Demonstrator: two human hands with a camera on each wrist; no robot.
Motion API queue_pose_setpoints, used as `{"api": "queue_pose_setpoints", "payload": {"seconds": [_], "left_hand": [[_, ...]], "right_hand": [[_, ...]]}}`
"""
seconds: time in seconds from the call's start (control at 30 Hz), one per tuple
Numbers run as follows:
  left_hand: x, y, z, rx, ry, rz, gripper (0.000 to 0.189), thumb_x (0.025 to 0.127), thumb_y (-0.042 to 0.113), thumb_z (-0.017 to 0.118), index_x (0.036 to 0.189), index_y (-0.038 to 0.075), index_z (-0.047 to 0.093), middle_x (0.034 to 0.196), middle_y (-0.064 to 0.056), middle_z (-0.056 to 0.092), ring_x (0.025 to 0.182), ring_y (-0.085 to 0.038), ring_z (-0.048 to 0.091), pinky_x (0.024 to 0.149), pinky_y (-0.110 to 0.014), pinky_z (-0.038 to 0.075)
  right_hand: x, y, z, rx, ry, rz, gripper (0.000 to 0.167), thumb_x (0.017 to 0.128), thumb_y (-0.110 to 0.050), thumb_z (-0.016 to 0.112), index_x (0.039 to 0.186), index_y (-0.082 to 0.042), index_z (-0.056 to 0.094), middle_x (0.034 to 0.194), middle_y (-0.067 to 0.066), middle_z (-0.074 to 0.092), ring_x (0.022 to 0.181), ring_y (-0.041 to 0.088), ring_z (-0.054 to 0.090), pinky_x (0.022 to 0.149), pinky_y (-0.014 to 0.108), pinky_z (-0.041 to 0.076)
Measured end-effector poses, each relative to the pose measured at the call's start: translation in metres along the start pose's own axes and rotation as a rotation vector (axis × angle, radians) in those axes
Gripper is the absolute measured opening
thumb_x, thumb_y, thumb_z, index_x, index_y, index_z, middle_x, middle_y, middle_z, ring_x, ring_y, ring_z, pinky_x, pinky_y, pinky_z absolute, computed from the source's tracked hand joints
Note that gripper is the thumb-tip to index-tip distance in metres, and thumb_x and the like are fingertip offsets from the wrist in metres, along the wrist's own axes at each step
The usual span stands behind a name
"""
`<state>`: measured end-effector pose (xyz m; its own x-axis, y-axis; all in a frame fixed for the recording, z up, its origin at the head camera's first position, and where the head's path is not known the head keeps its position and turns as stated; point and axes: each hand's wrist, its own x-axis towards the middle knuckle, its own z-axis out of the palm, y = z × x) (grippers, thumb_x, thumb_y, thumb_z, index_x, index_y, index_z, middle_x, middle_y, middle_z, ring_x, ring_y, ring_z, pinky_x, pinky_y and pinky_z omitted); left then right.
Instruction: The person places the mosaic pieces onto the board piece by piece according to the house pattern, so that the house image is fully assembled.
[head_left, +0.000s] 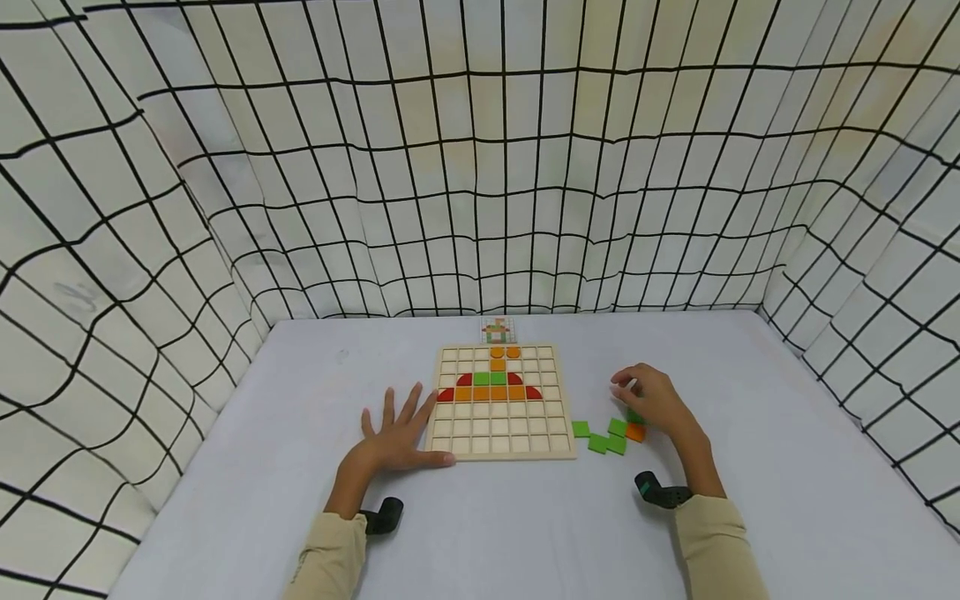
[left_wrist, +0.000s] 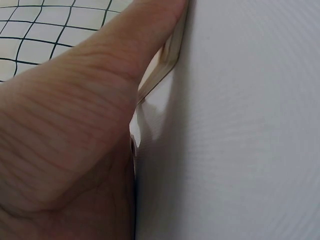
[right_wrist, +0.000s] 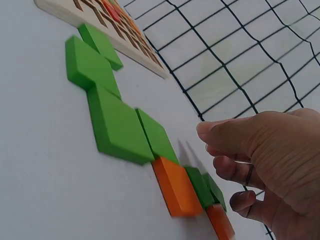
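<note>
A wooden grid board (head_left: 510,425) carries a pattern of coloured pieces: orange rounds (head_left: 513,352) at the top, an orange square below, then green squares (head_left: 482,378) flanked by red curved pieces (head_left: 533,392), and an orange row (head_left: 491,392). My left hand (head_left: 393,446) rests with fingers spread at the board's left side, its thumb along the near-left corner. Right of the board, my right hand (head_left: 656,400) hovers over loose blocks, its fingers loosely bent. No block shows between its fingertips. Beneath lie green blocks (right_wrist: 120,127) and an orange block (right_wrist: 175,187).
A small card with a coloured picture (head_left: 498,330) lies just beyond the board's far edge. White cloth covers the table (head_left: 510,533). Black netting (head_left: 502,200) over white sheeting encloses the back and both sides.
</note>
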<state>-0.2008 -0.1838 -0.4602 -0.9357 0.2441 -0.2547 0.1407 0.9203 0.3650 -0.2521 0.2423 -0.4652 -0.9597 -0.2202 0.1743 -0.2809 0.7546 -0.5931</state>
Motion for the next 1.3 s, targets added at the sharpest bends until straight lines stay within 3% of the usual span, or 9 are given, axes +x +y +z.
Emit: {"api": "queue_pose_setpoints", "payload": {"seconds": [0.23, 0.5, 0.7, 0.87, 1.3], "left_hand": [[0.000, -0.001, 0.002, -0.011, -0.005, 0.002, 0.114, 0.072, 0.072, 0.067, 0.158, 0.022, 0.011, 0.166, -0.012, -0.005, 0.146, -0.048, -0.019, 0.106, -0.076, -0.012], [0.001, -0.002, 0.004, -0.026, 0.002, 0.005, 0.117, 0.070, 0.077, 0.065, 0.158, 0.021, 0.011, 0.166, -0.011, -0.006, 0.146, -0.047, -0.021, 0.106, -0.074, -0.014], [-0.002, 0.000, 0.000, -0.062, 0.000, 0.012, 0.114, 0.073, 0.071, 0.069, 0.159, 0.023, 0.012, 0.166, -0.011, -0.006, 0.146, -0.047, -0.022, 0.105, -0.075, -0.014], [-0.004, 0.002, -0.002, -0.051, 0.005, 0.011, 0.111, 0.074, 0.068, 0.069, 0.159, 0.023, 0.012, 0.166, -0.011, -0.006, 0.146, -0.047, -0.021, 0.106, -0.075, -0.012], [-0.003, 0.000, -0.002, -0.046, 0.006, 0.016, 0.112, 0.073, 0.070, 0.069, 0.158, 0.024, 0.012, 0.166, -0.011, -0.005, 0.146, -0.048, -0.021, 0.105, -0.076, -0.013]], "right_hand": [[-0.007, 0.015, -0.012, -0.051, 0.015, 0.017, 0.018, 0.092, -0.013, 0.068, 0.106, -0.002, 0.069, 0.101, 0.014, 0.065, 0.084, 0.022, 0.058, 0.071, 0.030, 0.048], [-0.012, 0.016, -0.016, -0.107, 0.026, 0.106, 0.024, 0.090, -0.020, 0.071, 0.106, -0.002, 0.069, 0.100, 0.013, 0.064, 0.081, 0.020, 0.052, 0.065, 0.029, 0.040], [-0.012, 0.016, -0.016, -0.060, -0.001, 0.112, 0.024, 0.089, -0.010, 0.070, 0.111, -0.001, 0.068, 0.106, 0.015, 0.066, 0.086, 0.024, 0.056, 0.071, 0.032, 0.047], [-0.012, 0.017, -0.019, -0.089, -0.013, 0.137, 0.029, 0.087, -0.015, 0.072, 0.112, 0.000, 0.068, 0.109, 0.018, 0.064, 0.093, 0.029, 0.057, 0.078, 0.041, 0.049], [-0.009, 0.019, -0.019, -0.138, -0.044, 0.115, 0.026, 0.088, -0.022, 0.072, 0.104, 0.000, 0.070, 0.102, 0.015, 0.064, 0.088, 0.025, 0.058, 0.075, 0.040, 0.050]]}}
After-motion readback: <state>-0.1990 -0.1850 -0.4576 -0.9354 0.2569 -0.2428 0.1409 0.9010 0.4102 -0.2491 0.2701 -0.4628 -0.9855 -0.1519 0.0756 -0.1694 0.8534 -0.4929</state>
